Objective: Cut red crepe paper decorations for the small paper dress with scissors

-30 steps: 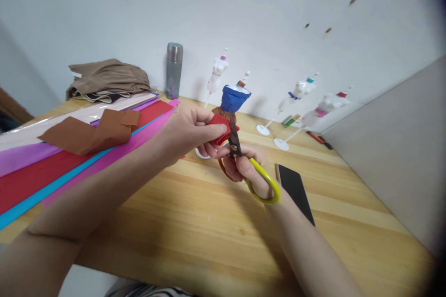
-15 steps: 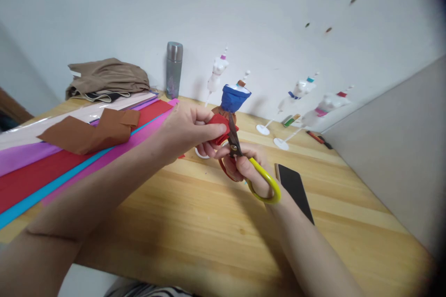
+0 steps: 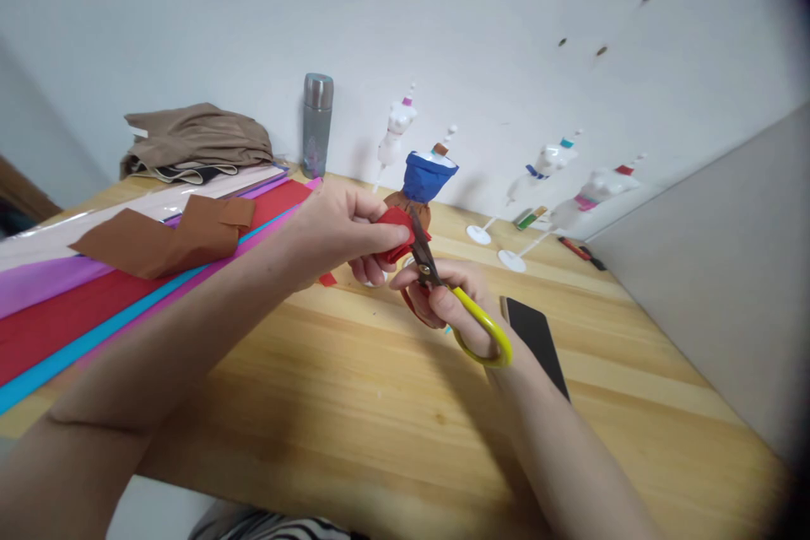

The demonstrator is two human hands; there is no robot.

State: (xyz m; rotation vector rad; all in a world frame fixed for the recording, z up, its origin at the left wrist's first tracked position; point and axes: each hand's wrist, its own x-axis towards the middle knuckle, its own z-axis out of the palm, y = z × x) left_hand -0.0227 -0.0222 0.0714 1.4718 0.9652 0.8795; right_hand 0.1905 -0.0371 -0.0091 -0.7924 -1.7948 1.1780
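A folded red piece (image 3: 392, 243), paper or cloth, is pinched between the thumb and fingers of my left hand (image 3: 338, 228). My right hand (image 3: 465, 299) is wrapped round a pair of scissors (image 3: 482, 333) with a yellow handle loop and dark blades. The blades point up and lie against the red piece's right edge; whether they bite into it I cannot tell. Just behind stands a small white dress form (image 3: 441, 159) wearing a blue top (image 3: 430, 177) and a brown gathered skirt (image 3: 423, 215), partly hidden by my hands.
At left lie red, blue and purple sheets (image 3: 56, 333) with a brown piece (image 3: 161, 243) on top, and folded brown cloth (image 3: 199, 139) behind. A flask (image 3: 317, 126), several other dress forms (image 3: 550, 159) and a black phone (image 3: 537, 344) stand or lie around. A red scrap (image 3: 327, 279) is on the table.
The scissors' blade tips have tilted slightly left against the red piece. My hands stay nearly in place, and the view has shifted a little.
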